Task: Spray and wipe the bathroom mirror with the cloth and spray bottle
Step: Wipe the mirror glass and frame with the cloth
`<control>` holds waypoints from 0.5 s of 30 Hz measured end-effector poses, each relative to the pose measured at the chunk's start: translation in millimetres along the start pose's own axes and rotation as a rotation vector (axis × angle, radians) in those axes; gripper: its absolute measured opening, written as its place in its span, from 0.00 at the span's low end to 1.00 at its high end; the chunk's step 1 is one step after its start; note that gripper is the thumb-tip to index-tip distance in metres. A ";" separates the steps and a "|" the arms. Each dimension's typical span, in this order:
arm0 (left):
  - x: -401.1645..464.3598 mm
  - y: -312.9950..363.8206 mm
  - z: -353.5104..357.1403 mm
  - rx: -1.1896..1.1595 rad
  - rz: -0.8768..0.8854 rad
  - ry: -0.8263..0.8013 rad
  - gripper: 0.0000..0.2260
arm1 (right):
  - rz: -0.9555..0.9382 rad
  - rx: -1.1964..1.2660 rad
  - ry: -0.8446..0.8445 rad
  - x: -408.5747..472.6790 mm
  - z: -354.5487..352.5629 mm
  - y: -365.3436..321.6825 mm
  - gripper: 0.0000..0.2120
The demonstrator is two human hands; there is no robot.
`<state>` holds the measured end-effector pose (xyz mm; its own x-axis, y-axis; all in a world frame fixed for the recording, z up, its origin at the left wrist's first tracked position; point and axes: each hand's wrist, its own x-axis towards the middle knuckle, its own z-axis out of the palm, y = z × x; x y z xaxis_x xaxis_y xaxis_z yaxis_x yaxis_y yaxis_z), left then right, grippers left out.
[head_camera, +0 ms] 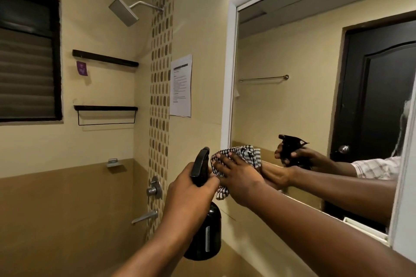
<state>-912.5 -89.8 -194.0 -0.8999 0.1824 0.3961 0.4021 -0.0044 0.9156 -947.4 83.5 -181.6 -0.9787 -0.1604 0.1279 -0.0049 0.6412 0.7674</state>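
Note:
My left hand [189, 193] grips the neck of a black spray bottle [203, 234], held upright in front of the wall left of the mirror. My right hand [236, 175] presses a black-and-white checked cloth [238, 153] flat against the lower left corner of the white-framed mirror [292, 96]. The glass reflects both hands, the bottle and a dark door. A smear shows on the glass at its right edge.
A shower head [123, 11], two dark wall shelves [105, 60], a shower valve [154, 189] and a spout [145, 217] are on the left. A printed paper notice [180, 85] hangs beside the mirror. A louvred window [29, 63] is far left.

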 end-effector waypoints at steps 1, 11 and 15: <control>-0.7 -0.6 1.7 -0.002 -0.003 -0.005 0.03 | -0.017 0.009 -0.011 -4.8 -0.2 -0.5 0.27; -12.0 7.8 43.5 0.004 -0.004 -0.059 0.04 | -0.109 0.004 -0.102 -90.6 2.7 4.1 0.23; -21.7 20.1 64.1 -0.025 0.017 -0.132 0.05 | -0.083 -0.023 -0.133 -130.0 4.8 8.3 0.25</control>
<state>-874.1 -30.8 -188.6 -0.8625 0.3096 0.4002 0.4111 -0.0323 0.9110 -821.1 113.3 -194.8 -0.9937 -0.1103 -0.0194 -0.0833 0.6119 0.7865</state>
